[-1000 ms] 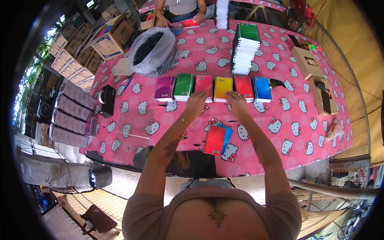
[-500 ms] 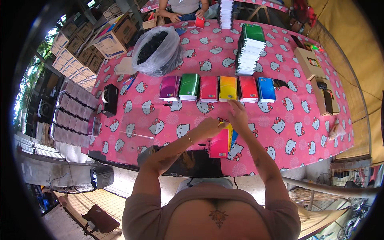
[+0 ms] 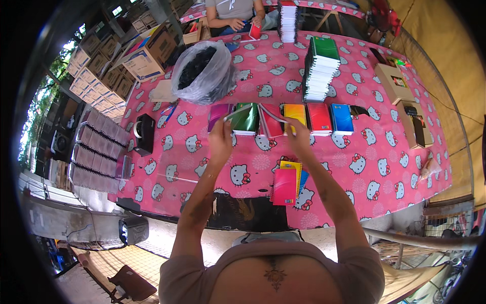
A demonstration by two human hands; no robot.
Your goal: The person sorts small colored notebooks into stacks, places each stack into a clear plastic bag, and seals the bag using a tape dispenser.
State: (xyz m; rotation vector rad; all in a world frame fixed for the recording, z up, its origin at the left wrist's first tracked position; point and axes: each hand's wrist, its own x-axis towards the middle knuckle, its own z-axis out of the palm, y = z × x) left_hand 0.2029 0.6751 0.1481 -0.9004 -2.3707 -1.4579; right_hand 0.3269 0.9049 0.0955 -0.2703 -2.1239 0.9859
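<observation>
My left hand [image 3: 221,141] pinches the lower left corner of a green spiral notebook [image 3: 245,119], which tilts up off its pile. With my right hand [image 3: 298,136] I grip the lower right side of a pink notebook [image 3: 271,121], also raised at an angle. Both belong to a row of small piles: purple [image 3: 216,110] at the left end, then green, pink, yellow [image 3: 294,111], red [image 3: 319,117] and blue [image 3: 341,118]. Closer to me lies a fanned set, a pink notebook [image 3: 285,185] over a yellow one [image 3: 290,164] and a blue one [image 3: 304,179].
A plastic bag of black coils [image 3: 203,76], a tall notebook stack [image 3: 321,68] and a tape dispenser [image 3: 145,134] stand on the pink tablecloth [image 3: 243,175]. Cardboard trays [image 3: 412,121] lie right. Across the table a person [image 3: 235,17] handles a red notebook.
My left hand has left the fanned set and moved forward and left to the green notebook. My right hand has taken hold of the pink notebook, and both notebooks are now lifted.
</observation>
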